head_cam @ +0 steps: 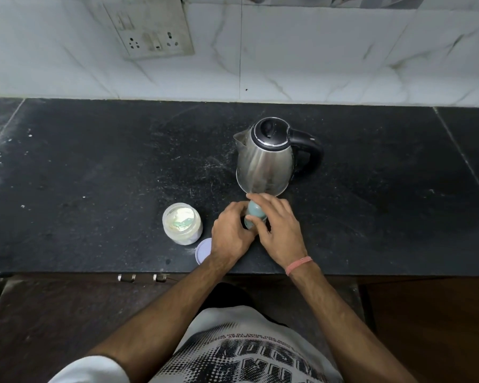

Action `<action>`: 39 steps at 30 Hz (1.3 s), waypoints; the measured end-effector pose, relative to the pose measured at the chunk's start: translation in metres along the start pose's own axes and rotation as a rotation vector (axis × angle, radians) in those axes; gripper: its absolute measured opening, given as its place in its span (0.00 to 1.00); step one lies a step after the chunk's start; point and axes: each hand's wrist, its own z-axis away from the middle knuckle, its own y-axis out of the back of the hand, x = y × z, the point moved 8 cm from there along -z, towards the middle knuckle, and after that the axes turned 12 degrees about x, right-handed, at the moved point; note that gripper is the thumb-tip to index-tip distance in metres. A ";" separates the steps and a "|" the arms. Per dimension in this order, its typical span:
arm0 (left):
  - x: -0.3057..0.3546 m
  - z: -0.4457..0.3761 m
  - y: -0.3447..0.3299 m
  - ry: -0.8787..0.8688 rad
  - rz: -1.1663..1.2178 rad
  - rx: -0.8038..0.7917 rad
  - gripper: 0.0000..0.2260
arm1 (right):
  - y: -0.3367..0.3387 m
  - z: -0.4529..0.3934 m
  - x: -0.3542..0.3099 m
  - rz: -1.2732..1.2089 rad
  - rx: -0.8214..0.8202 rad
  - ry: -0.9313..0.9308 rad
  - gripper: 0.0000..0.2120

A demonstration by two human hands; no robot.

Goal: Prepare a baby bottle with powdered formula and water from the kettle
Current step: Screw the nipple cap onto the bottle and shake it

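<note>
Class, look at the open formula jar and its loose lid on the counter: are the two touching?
Apart. The head view shows a strip of dark counter between the base of the formula jar and the lid, which lies flat nearer the counter's front edge.

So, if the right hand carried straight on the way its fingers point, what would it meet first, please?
Most likely the kettle: the right hand, wrapped on the baby bottle, points up-left at the kettle's base just beyond, though depth is unclear.

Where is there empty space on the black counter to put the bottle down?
Bare black stone counter stretches left of the steel kettle, and right of its handle. It is crowded between the open powder jar, round white lid, both hands and kettle.
</note>
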 end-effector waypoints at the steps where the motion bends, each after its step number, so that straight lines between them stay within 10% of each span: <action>1: 0.000 0.000 -0.001 -0.002 0.004 0.000 0.23 | -0.001 0.001 0.001 0.002 0.015 0.007 0.23; 39: -0.017 -0.015 -0.009 -0.076 -0.086 -0.104 0.23 | -0.018 0.013 0.022 -0.084 -0.123 -0.067 0.41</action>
